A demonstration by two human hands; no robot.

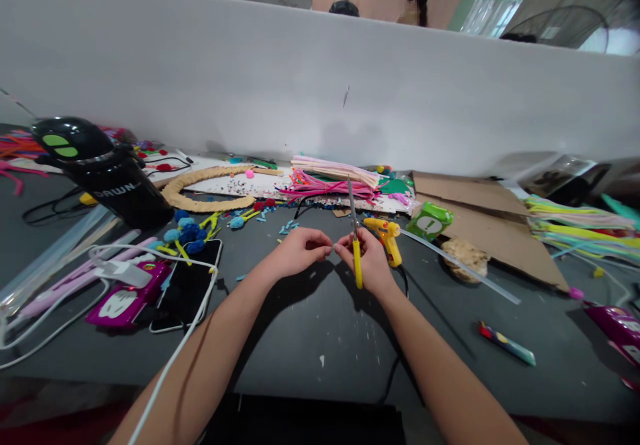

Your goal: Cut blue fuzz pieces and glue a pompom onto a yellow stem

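Observation:
My left hand point(302, 253) is closed in a pinch over the middle of the grey table. Whatever lies between its fingertips is too small to make out. My right hand point(374, 263) holds scissors point(357, 261) with yellow handles, their blades pointing up and away from me. Its thumb and forefinger also pinch together, almost meeting the left fingertips. Just beyond the right hand lies a yellow hot glue gun point(389, 235) with a clear glue stick point(465, 268) out of its back. Small blue fuzzy snippets point(288, 227) lie past the left hand.
Bundled pink pipe cleaners point(330, 185) lie along the partition point(250, 85). To the left are a black bottle point(113, 181), a phone point(193, 291), a purple power strip point(130, 298) and a white cable crossing my left forearm. Cardboard point(480, 218) and a lighter point(506, 343) lie right.

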